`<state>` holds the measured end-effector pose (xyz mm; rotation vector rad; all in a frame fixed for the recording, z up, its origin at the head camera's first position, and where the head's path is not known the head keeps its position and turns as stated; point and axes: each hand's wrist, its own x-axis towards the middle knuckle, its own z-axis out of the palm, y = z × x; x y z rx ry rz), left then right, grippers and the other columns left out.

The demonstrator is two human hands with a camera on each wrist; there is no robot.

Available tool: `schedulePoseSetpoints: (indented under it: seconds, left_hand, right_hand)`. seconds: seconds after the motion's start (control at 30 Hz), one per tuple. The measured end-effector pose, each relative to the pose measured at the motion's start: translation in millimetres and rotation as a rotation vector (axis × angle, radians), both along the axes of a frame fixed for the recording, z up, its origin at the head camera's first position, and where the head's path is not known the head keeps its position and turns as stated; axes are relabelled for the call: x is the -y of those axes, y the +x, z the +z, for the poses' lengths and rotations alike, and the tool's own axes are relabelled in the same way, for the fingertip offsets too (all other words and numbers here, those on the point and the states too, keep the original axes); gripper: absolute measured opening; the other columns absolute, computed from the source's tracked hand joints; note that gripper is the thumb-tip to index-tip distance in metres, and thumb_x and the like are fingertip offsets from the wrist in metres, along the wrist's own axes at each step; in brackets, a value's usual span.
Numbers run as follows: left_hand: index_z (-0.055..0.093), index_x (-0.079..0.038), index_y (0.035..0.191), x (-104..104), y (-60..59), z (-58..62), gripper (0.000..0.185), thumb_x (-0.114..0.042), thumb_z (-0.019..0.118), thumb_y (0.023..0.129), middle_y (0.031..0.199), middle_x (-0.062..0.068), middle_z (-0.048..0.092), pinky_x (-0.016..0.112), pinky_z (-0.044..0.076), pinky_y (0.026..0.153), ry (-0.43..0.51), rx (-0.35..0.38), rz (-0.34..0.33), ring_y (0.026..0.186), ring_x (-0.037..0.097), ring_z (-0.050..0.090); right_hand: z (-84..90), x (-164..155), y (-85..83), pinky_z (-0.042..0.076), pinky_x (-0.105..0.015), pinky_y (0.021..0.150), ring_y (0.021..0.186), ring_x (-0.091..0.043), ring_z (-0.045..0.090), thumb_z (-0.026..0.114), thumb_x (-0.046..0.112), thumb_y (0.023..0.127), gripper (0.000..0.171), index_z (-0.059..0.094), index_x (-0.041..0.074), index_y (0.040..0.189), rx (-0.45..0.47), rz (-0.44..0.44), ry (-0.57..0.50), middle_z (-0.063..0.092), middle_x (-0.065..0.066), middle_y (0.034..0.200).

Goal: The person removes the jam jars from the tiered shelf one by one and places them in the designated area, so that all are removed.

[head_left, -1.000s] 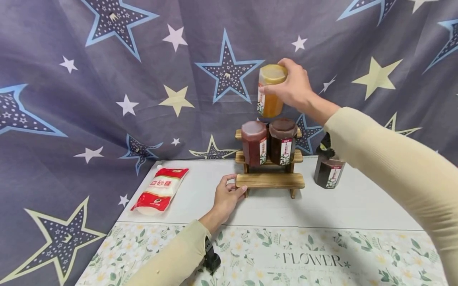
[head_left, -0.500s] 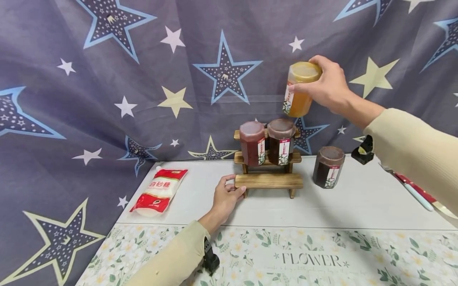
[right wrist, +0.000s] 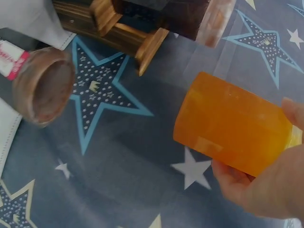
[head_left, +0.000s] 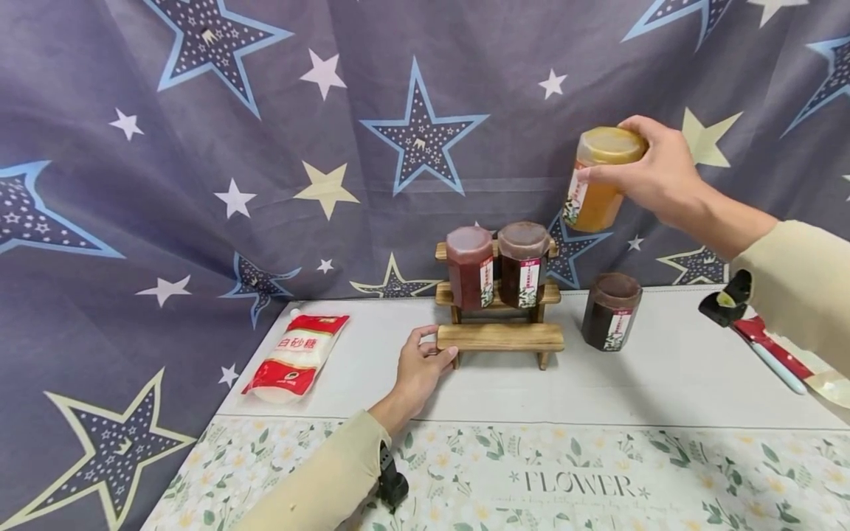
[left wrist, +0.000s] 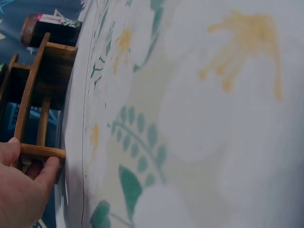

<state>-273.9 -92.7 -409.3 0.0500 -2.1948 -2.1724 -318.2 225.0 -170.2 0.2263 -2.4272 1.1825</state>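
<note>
My right hand (head_left: 664, 169) grips a jar of orange-yellow contents (head_left: 600, 188) near its lid, holding it in the air, slightly tilted, up and right of the wooden rack. In the right wrist view the orange jar (right wrist: 232, 126) lies between thumb and fingers. My left hand (head_left: 420, 369) grips the left end of the small stepped wooden rack (head_left: 501, 337) at its lowest shelf, as the left wrist view also shows. A red jar (head_left: 469, 269) and a dark jar (head_left: 521, 269) stand side by side on the middle shelf. Another dark jar (head_left: 611, 313) stands on the table to the right.
A red and white bag of sugar (head_left: 295, 354) lies at the table's left. Below my right sleeve, at the right, lies a red packet (head_left: 773, 346) with a pale-handled utensil (head_left: 778, 367). A star-patterned curtain (head_left: 265, 147) hangs behind the table.
My right hand has carried the orange jar to the right, away from above the rack, and lately slightly lower. The left hand stays on the rack.
</note>
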Motion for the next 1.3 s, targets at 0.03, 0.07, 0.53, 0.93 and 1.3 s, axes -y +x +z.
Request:
schedulePoseSetpoints:
  seconds: [0.03, 0.07, 0.53, 0.93, 1.3]
  left_hand:
    - [0.048, -0.005, 0.131, 0, -0.5, 0.4, 0.051, 0.001, 0.07, 0.086, 0.094, 0.014, 0.066, 0.039, 0.058, 0.082, 0.0, 0.001, 0.002, 0.081, 0.016, 0.065]
    - [0.048, -0.006, 0.131, -1, -1.1, 0.6, 0.051, 0.001, 0.07, 0.086, 0.094, 0.014, 0.066, 0.039, 0.058, 0.083, -0.002, 0.002, 0.004, 0.082, 0.017, 0.066]
    - [0.046, -0.006, 0.134, -7, -6.7, -1.2, 0.053, -0.001, 0.069, 0.087, 0.098, 0.016, 0.066, 0.039, 0.058, 0.084, -0.006, 0.003, 0.012, 0.087, 0.019, 0.066]
    - [0.047, -0.005, 0.132, -13, -10.3, 0.8, 0.051, 0.0, 0.069, 0.087, 0.094, 0.014, 0.066, 0.038, 0.058, 0.084, -0.018, -0.007, 0.029, 0.083, 0.019, 0.067]
    - [0.047, -0.006, 0.132, -13, -9.1, 0.9, 0.051, 0.0, 0.069, 0.087, 0.092, 0.013, 0.066, 0.036, 0.058, 0.083, -0.022, -0.004, 0.042, 0.08, 0.017, 0.066]
  right_hand:
    - [-1.3, -4, 0.8, 0.045, -0.016, 0.066, 0.094, -0.022, 0.049, 0.078, 0.039, 0.079, 0.069, 0.044, 0.007, 0.13, 0.001, 0.001, 0.0, 0.048, -0.006, 0.112]
    - [-2.8, -8, 1.4, 0.045, -0.015, 0.066, 0.093, -0.022, 0.049, 0.078, 0.039, 0.079, 0.069, 0.044, 0.007, 0.13, 0.002, 0.001, 0.001, 0.048, -0.006, 0.112]
    - [-32.5, -74, 0.5, 0.042, -0.006, 0.061, 0.101, -0.029, 0.045, 0.073, 0.048, 0.081, 0.082, 0.037, 0.008, 0.142, 0.121, -0.088, 0.033, 0.044, -0.014, 0.122]
    - [-78.3, -114, -2.6, 0.037, -0.009, 0.049, 0.094, -0.036, 0.046, 0.071, 0.045, 0.084, 0.077, 0.038, -0.003, 0.134, 0.13, -0.219, 0.085, 0.046, -0.026, 0.118]
    - [-116.2, -131, 1.0, 0.041, -0.014, 0.054, 0.1, -0.044, 0.047, 0.071, 0.05, 0.082, 0.086, 0.036, -0.005, 0.137, 0.176, -0.233, 0.107, 0.046, -0.031, 0.118]
